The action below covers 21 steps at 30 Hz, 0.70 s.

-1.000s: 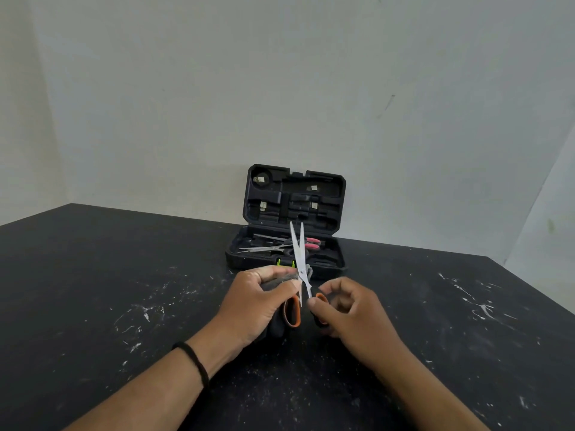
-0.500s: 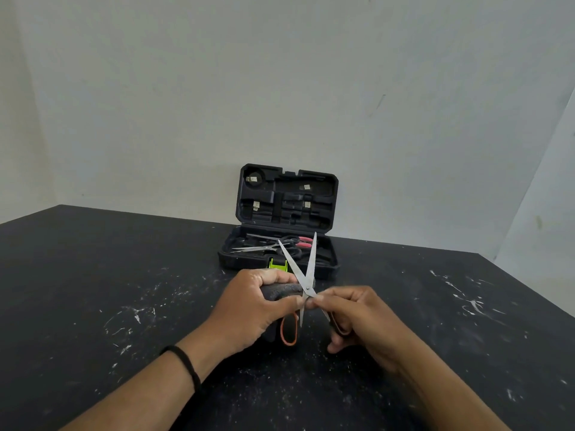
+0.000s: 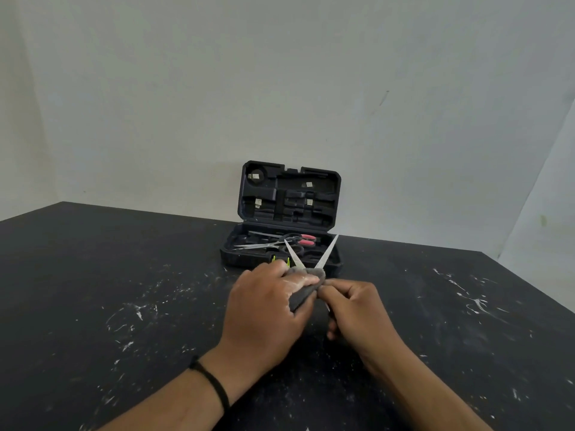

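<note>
At the bottom of the frame both forearms reach in, a black wristband (image 3: pixel 214 387) on the left one. They meet at lower centre over the scuffed black table (image 3: pixel 124 275).

The left hand (image 3: pixel 264 309) has its fingers curled round a grey cloth (image 3: pixel 303 298) and pinches it against the pivot of the scissors (image 3: pixel 327 252). The right hand (image 3: pixel 357 312) is clenched on the handle end of the scissors, which its fingers mostly hide. The scissors sit between the two hands at centre frame, held just above the table. Their blades are spread in a wide V and point up and away, and the cloth is bunched at the crotch of the V.

The step in hand looks like wiping the blades clean, with the cloth now at the joint. The next move probably calls for drawing the cloth outward along one blade from the pivot to the tip. The blades need to stay spread, the handles held steady, and the fingers kept on the flat rather than across the edge.

Behind the tips, an open black case (image 3: pixel 249 259) stands at the table's far side, its lid upright. A second pair (image 3: pixel 273 244) with pink handles lies in its tray, and something green (image 3: pixel 280 260) shows at the front wall. What that is cannot be told. Past it, a bare pale wall (image 3: pixel 280 73) fills the upper frame.
</note>
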{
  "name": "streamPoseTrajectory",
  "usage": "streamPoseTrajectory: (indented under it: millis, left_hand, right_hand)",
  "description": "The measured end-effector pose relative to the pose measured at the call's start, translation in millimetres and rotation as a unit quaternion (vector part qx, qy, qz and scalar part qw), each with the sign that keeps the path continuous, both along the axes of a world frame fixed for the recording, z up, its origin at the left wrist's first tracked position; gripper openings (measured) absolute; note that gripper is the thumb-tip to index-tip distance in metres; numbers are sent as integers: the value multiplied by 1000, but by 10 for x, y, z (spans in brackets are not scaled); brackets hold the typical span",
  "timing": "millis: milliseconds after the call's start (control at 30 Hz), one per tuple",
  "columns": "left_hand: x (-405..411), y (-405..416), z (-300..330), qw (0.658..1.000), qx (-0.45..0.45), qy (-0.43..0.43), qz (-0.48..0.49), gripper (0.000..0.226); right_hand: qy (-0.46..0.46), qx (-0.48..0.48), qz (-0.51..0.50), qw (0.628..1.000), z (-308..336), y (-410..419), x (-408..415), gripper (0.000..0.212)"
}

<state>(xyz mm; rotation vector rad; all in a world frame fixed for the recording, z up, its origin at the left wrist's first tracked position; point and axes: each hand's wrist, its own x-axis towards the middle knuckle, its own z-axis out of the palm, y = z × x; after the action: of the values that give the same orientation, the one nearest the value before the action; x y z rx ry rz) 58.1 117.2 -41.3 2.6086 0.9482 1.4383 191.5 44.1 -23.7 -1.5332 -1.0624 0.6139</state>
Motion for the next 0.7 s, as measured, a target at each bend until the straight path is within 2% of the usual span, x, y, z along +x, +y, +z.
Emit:
streamPoseTrajectory:
  millis: [300,433,567,700]
  left_hand:
    - [1,39,1,994,84,28,62,30]
    - [-58,124,69,992,60,5,107,30]
    - [-71,110,41,997,50,8,61,35]
    - [-32,61,15,997,49,44,45,35]
  right_hand:
    - [-33,18,59,998,120,-118,-71,33]
    - [-4,39,76,996,123,-145,-130,32]
    - [39,44,48,997,94,-103,-107,29]
    - [18,33,51,998,48,-106,-18,33]
